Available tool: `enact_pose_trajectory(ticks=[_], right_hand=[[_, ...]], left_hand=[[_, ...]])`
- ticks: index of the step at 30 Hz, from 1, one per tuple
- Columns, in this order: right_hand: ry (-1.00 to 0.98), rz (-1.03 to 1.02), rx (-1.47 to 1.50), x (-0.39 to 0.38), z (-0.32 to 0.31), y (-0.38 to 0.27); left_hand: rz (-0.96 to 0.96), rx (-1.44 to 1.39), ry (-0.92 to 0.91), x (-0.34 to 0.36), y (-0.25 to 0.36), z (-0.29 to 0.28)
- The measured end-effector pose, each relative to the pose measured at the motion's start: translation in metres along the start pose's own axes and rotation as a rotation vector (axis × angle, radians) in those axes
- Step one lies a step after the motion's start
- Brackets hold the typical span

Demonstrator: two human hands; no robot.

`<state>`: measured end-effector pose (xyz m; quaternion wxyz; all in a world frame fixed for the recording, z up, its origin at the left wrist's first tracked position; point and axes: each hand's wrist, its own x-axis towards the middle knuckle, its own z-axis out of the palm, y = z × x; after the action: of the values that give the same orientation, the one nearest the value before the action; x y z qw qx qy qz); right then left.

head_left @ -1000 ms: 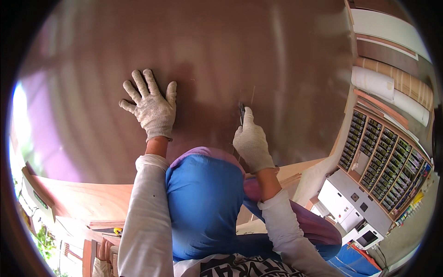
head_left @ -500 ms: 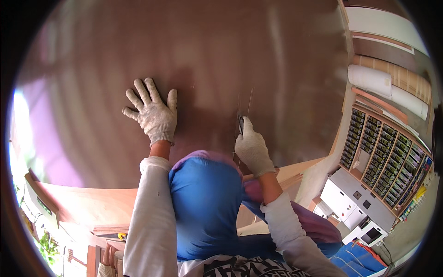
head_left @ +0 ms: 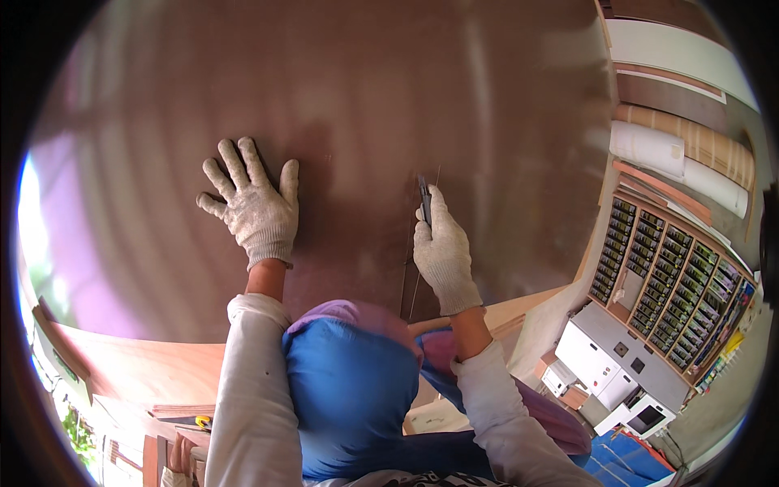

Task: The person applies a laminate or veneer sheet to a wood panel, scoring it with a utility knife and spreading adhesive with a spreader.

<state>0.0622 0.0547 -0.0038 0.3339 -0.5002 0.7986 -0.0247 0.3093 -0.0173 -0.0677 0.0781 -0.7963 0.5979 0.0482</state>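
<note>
A large glossy brown sheet (head_left: 365,89) spreads out in front of me. My left hand (head_left: 258,207), in a pale knit glove, lies flat on it with the fingers spread. To the right, my right hand (head_left: 445,252), gloved the same way, grips a dark, slim utility knife (head_left: 425,201) that points away from me. The knife's tip is at the sheet, beside thin scored lines (head_left: 415,294) that run toward me; whether the blade touches is too small to tell. Blue and purple cloth (head_left: 349,381) between my forearms covers part of the near edge.
Bare wood boards (head_left: 154,369) show under the sheet's near left edge. On the right stand white and tan rolls (head_left: 649,148), a rack of small items in columns (head_left: 669,284) and a white machine (head_left: 596,357). A yellow-and-black tool (head_left: 203,422) lies at lower left.
The knife in my right hand has moved away from me along the scored lines, and more of the lines shows behind it. My left hand stays pressed on the sheet. The view has shifted slightly.
</note>
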Motion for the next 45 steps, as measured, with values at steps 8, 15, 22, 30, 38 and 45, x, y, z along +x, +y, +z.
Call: enact_pose_trajectory(ticks=[8,15,22,30,38,45], right_hand=[[0.048,0.021,-0.072,-0.003,0.01,-0.004],[0.081,0.026,0.024,-0.005,0.019,0.001],[0.116,-0.036,-0.037,0.001,0.022,0.0],[0.063,0.025,0.015,0.001,0.021,0.0],[0.062,0.031,0.114,0.002,0.027,0.008],[0.042,0.04,0.061,0.002,0.023,0.001]], left_hand=[[0.01,-0.008,0.029,-0.001,-0.002,0.006],[0.019,-0.018,0.04,0.0,-0.001,0.008],[0.029,-0.027,0.088,0.001,-0.004,0.012],[0.029,-0.036,0.079,0.001,-0.004,0.013],[0.034,-0.032,0.085,0.001,-0.004,0.015],[0.034,-0.024,0.087,0.001,-0.006,0.015]])
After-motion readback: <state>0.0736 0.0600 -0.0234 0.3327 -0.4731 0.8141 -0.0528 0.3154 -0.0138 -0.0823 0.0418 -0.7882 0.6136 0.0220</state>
